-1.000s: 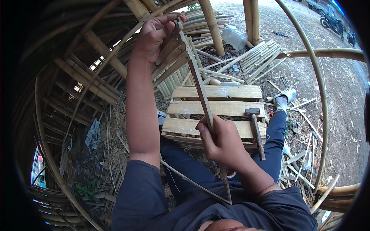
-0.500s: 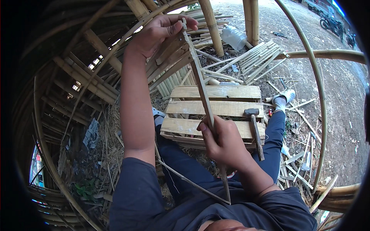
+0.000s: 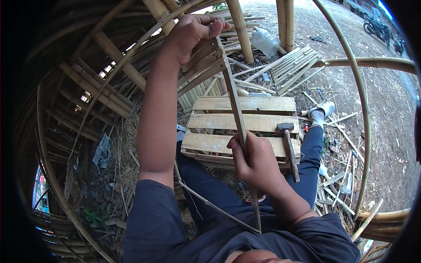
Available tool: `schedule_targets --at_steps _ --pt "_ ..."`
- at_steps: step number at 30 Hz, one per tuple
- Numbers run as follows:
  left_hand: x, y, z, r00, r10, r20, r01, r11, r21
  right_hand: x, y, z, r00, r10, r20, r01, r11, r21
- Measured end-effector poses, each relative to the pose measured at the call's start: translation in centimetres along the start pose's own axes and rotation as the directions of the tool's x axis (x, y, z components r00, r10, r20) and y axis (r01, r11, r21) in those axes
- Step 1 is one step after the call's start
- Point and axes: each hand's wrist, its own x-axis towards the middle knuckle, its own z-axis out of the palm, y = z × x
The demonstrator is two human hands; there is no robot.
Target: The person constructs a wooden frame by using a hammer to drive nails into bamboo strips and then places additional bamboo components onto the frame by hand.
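Strip (image 3: 235,104) clenched in right hand (image 3: 255,161), left hand (image 3: 195,34) outstretched

Our left arm reaches out to the far side of the scene, its forearm (image 3: 158,118) nearly straight up from the elbow. The wrist bends right, and the left grip (image 3: 197,31) has its fingers crooked rightward, thumb beside them. On the right, nearer, our other elbow bends close to the body; the right grip (image 3: 255,158) is clenched, thumb lying along its left side.
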Motion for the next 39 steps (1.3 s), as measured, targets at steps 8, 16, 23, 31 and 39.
schedule_targets --at_steps 8,16,23,31,39 --pt "1.2 -2.5 1.8 0.998 -0.032 -0.054 0.03 0.999 -0.045 0.4 1.1 -0.2 0.994 0.111 -0.022 -0.112 0.993 -0.031" --pt "-0.4 -8.0 1.3 0.977 0.197 0.086 -0.212 0.943 0.256 1.4 4.1 -1.4 0.979 0.184 0.09 -0.202 0.94 0.275" --pt "-7.9 -15.1 2.5 0.987 -0.141 -0.08 0.162 0.814 0.558 1.9 5.9 -2.4 0.944 0.267 0.192 -0.322 0.873 0.366" --pt "-9.3 -14.7 1.1 0.972 0.031 -0.233 0.1 0.843 0.529 2.7 5.6 -2.2 0.922 0.336 0.194 -0.376 0.899 0.226" --pt "-9.3 -10.9 -2.1 0.956 0.148 -0.252 0.056 0.753 0.655 3.1 7.1 -3.0 0.941 0.323 -0.096 -0.325 0.946 -0.009"
